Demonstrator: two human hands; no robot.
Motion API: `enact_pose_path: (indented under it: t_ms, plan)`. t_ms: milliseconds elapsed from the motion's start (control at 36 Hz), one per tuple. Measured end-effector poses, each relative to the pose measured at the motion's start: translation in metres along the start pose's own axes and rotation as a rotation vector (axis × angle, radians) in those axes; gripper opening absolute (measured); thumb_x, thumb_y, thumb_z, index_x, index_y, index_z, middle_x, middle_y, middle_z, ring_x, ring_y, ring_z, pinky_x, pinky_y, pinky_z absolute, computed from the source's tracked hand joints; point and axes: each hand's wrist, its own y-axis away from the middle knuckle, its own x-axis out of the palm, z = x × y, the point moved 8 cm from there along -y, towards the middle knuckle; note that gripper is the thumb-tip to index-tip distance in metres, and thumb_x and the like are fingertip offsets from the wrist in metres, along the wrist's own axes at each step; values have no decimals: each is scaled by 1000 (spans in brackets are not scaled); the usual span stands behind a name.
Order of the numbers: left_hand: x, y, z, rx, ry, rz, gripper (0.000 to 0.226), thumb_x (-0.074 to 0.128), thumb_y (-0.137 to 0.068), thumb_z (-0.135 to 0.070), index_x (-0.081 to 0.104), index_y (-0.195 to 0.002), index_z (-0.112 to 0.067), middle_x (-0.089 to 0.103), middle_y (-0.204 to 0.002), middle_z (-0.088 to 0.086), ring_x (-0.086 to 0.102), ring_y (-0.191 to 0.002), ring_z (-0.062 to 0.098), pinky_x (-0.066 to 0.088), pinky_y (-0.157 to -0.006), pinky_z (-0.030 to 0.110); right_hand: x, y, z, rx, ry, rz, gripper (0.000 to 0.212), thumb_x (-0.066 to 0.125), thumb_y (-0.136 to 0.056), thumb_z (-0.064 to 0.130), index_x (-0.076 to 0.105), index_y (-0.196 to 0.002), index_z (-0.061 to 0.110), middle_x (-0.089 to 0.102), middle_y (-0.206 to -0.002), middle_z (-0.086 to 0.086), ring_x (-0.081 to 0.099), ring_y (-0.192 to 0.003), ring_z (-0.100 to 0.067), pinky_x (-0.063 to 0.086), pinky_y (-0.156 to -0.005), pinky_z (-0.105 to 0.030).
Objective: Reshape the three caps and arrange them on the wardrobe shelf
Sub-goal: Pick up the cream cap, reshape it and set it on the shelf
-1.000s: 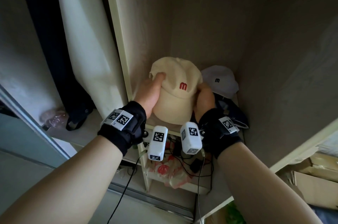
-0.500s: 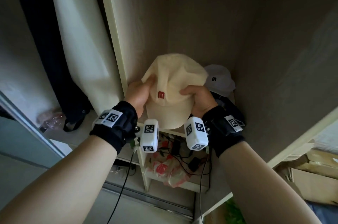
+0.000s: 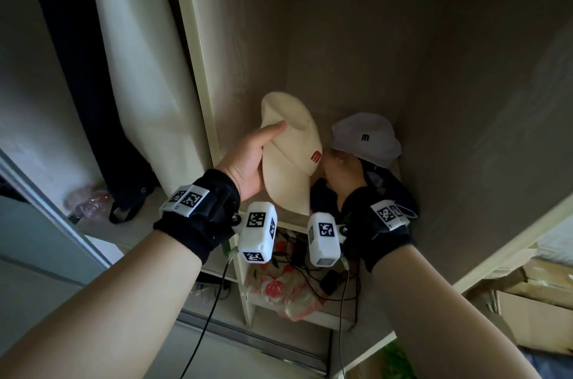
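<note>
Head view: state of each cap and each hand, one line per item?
cream cap: held off the shelf, turned side-on
white cap: resting at the shelf back, crown up
dark cap: crumpled under the white cap
left hand: gripping the cream cap
right hand: on the cream cap's front

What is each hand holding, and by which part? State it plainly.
Left hand grips the cream cap by its crown's left side, thumb on top. Right hand touches its right side near the logo; grip unclear.

A home bedroom: open wardrobe (image 3: 198,75), hanging clothes (image 3: 136,68), caps on its shelf (image 3: 288,217).
</note>
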Motion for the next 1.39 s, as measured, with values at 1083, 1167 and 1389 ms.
enact_pose_path:
  t_ms: [1083, 1167, 1389]
  plan:
    - [-88, -44, -33, 156, -935, -556, 79, 50, -92, -16, 16, -164, -18, 23, -166, 10, 27, -153, 32, 29, -125, 51, 32, 3, 86, -537, 751, -158, 12, 64, -81, 7, 75, -85, 9, 69, -74, -3, 64, -66, -25, 47, -56, -24]
    - [-89, -48, -33, 146, -1060, -537, 51, 53, -97, -15, 44, -147, -6, 44, -149, 17, 45, -134, 33, 42, -110, 41, 36, 3, 88, -551, 774, -179, 15, 63, -81, 8, 76, -88, 10, 72, -80, -7, 66, -70, -28, 49, -58, -28]
    - [-76, -61, -24, 130, -954, -232, 30, 51, -101, -5, 75, -116, -14, 75, -111, 13, 70, -105, 31, 58, -97, 43, 55, -1, 104, -598, 774, -155, 18, 62, -81, 9, 76, -91, 9, 72, -80, -7, 65, -72, -29, 56, -58, -35]
